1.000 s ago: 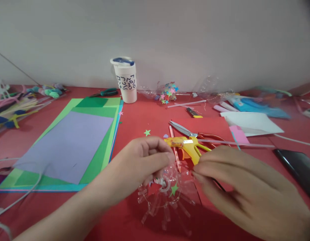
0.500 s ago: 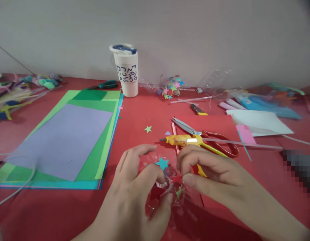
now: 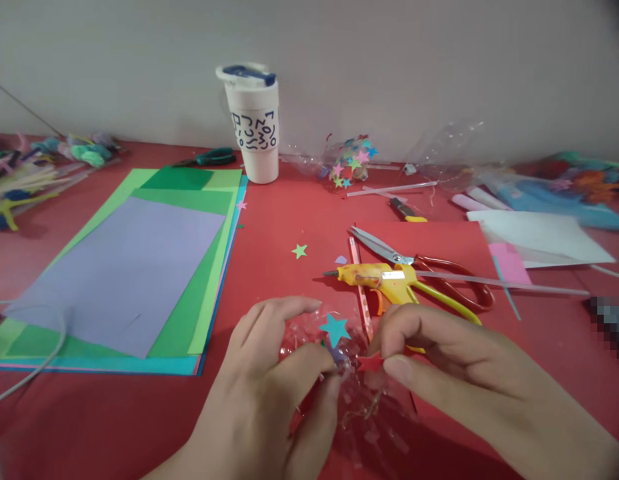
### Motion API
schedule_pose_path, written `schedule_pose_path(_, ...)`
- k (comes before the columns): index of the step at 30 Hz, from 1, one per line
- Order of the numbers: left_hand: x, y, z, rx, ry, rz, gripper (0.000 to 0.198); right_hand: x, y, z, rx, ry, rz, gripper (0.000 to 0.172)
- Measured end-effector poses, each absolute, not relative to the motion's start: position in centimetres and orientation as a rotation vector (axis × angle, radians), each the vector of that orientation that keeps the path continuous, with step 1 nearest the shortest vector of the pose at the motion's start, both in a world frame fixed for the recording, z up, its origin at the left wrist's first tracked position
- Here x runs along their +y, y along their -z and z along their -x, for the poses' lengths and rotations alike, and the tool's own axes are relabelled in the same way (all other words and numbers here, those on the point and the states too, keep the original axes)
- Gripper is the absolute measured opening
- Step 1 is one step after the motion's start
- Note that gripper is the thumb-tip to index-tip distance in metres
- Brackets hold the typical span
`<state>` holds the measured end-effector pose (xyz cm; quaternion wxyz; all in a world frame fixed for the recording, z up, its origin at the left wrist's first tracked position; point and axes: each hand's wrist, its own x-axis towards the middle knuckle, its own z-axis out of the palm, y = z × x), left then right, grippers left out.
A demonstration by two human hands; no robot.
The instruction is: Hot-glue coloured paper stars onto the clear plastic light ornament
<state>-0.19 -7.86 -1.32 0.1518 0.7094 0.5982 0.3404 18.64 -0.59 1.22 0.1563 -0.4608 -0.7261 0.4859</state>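
Note:
My left hand [image 3: 274, 380] is closed, thumb and finger pinching a clear crinkly plastic bundle [image 3: 359, 400] with star cutouts on it. Whether the bundle is cellophane or strings of clear trim I cannot tell. On its upper side shows a blue star [image 3: 335, 330], and a lilac piece lies partly hidden below that. Between thumb and fingertips my right hand [image 3: 429, 353] grips a red star [image 3: 370, 363] at the bundle's right side. Just beyond that hand lies a yellow glue gun [image 3: 374, 275], nozzle to the left, with a clear glue stick [image 3: 529, 285] out of its back.
Red-handled scissors [image 3: 414, 261] lie behind the glue gun. Stacked coloured paper [image 3: 134, 267] covers the left side, with a white tumbler [image 3: 258, 133] behind it. A green star [image 3: 299, 251] lies mid-table. Several stars sit in a clear bag [image 3: 354, 160] near the wall.
My right hand has drawn slightly right with the red star, away from my left hand. The left thumb and finger have closed together on the bundle. The view has tilted down slightly.

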Motion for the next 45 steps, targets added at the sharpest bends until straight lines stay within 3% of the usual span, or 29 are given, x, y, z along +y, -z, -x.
schedule_pose_path(4, -7.73, 1.26, 0.03, 1.734, -0.988, -2.025, 0.022, -0.79, -1.18, -18.74, -2.080, -1.396, 1.324, 0.015)
schedule_pose_path(9, -7.72, 1.30, 0.08, 1.748, -0.968, -2.013, 0.008, -0.59, -1.00, -18.57, -2.096, -1.401, 1.302, 0.015)
schedule_pose_path(14, -7.72, 1.21, 0.11, 1.703, -0.937, -1.985, 0.025, -0.67, -1.09, -18.53, -2.100, -1.389, 1.309, 0.015)
schedule_pose_path(20, -7.89, 1.25, 0.54, 1.697, -0.973, -2.045, 0.029, -0.80, -0.94, -18.47, -2.116, -1.424, 1.297, 0.016)
schedule_pose_path(28, -8.19, 1.13, 0.76, 1.796, -1.086, -2.189, 0.020, -0.88, -0.77, -18.60, -2.094, -1.422, 1.303, 0.013)
schedule_pose_path(33, -7.92, 0.99, 0.26, 1.797, -0.983, -2.078, 0.014, -0.93, -0.94, -18.74, -2.103, -1.385, 1.277, 0.013)
schedule_pose_path(45, -7.43, 1.39, 0.12, 1.641, -0.960, -1.743, 0.021, -0.86, -1.09, -18.78, -2.119, -1.446, 1.232, 0.013)
